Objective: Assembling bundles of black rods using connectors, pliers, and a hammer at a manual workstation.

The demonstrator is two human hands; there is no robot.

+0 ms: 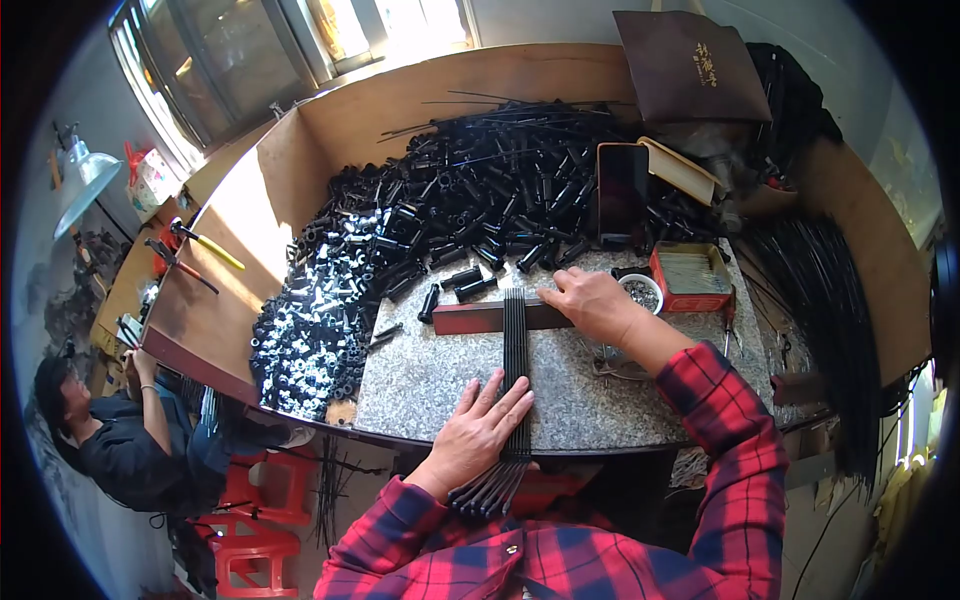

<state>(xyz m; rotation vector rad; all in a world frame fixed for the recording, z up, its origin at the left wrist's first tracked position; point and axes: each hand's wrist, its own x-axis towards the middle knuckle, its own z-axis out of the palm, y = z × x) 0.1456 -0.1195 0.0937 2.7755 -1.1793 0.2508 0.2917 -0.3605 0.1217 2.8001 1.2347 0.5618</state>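
A row of thin black rods [515, 365] lies side by side on a speckled stone slab [420, 390], their near ends hanging past its front edge. My left hand [480, 425] rests on the rods near that edge, fingers stretched out. Farther back, a dark reddish bar [470, 319] lies crosswise, and the rods' silvery far ends reach across it. My right hand [600, 308] has bent fingers and thumb closed on the bar's right part, beside the rods. The palm hides the bar's right end. Several short black tubes [475, 285] lie just behind the bar.
Black tubes [480, 190] and small shiny parts [310, 330] are heaped inside a wooden surround [480, 75]. A phone [622, 195], a white cup [642, 292] and a red tin [690, 278] stand behind my right hand. Long black rods [825, 310] fill the right side. A person [130, 440] sits at far left.
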